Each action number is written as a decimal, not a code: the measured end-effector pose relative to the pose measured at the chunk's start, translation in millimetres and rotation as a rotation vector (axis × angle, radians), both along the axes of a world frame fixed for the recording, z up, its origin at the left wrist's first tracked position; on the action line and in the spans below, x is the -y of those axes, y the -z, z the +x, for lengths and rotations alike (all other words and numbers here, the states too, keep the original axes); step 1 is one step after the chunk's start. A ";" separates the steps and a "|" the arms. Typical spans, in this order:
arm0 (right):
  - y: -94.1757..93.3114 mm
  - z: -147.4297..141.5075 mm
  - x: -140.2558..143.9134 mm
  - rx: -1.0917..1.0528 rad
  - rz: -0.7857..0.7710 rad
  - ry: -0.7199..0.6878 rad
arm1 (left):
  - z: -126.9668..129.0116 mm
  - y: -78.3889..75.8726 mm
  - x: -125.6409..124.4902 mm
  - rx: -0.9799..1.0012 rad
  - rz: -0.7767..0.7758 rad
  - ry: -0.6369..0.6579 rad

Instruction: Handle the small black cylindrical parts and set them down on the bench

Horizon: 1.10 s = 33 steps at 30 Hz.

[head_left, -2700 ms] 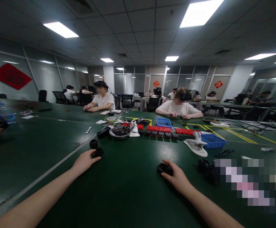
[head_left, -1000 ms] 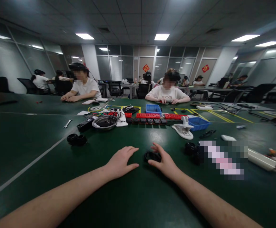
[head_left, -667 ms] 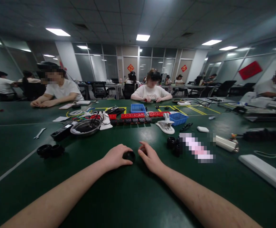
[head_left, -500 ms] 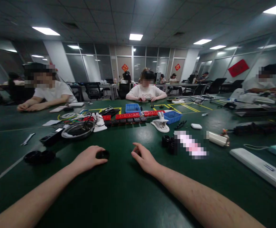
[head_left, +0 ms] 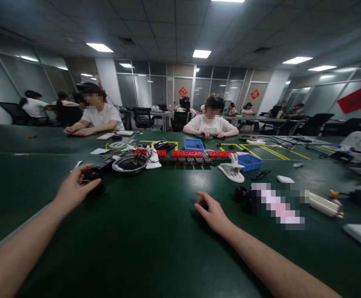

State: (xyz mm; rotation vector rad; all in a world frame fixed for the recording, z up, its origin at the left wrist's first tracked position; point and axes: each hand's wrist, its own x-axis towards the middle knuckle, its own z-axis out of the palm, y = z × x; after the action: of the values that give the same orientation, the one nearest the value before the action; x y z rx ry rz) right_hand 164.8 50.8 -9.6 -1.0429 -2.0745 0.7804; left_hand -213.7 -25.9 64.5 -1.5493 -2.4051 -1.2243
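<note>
At the left, my left hand [head_left: 71, 187] has its thumb and fingers curled round a dark round black piece [head_left: 96, 188]. Where this piece ends and the other black parts beside it begin, I cannot make out. My right hand [head_left: 214, 212] rests low over the green table [head_left: 155, 231], its fingers bent and apart, with nothing visible in them. To its right stand black round parts [head_left: 242, 194], clear of the fingers.
Beyond my left hand lie a dark box-shaped device [head_left: 104, 165] and a metal bowl [head_left: 131, 163]. Red and black strips [head_left: 188, 155], a white clip stand [head_left: 232, 169] and blue bins [head_left: 250, 162] line the middle. Two people [head_left: 211, 120] sit across the table.
My left hand has gone left with the dark round piece, from mid-table to the black parts. The view has turned left. My right hand's fingers have opened slightly.
</note>
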 end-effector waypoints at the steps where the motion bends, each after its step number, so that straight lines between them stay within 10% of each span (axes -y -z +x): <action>1: 0.7 -0.2 -0.7 -0.001 0.001 -0.004 | -6.2 2.5 1.5 0.067 0.025 0.048; 8: 6.9 0.7 -3.2 0.020 0.012 -0.010 | -27.4 15.5 10.2 -0.144 0.037 -0.119; 19: -0.6 -0.2 0.3 0.068 0.000 -0.023 | -39.6 29.3 -7.7 -0.629 -0.285 0.063; 33: -2.4 0.4 0.8 0.111 -0.006 -0.037 | -41.5 29.2 -12.8 -0.782 -0.427 0.122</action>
State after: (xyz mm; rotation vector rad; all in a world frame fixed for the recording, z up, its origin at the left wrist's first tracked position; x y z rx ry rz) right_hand 165.3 50.0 -7.3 -1.0751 -2.1918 0.7633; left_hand -255.2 -13.1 35.3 -1.8252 -2.0979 -0.0220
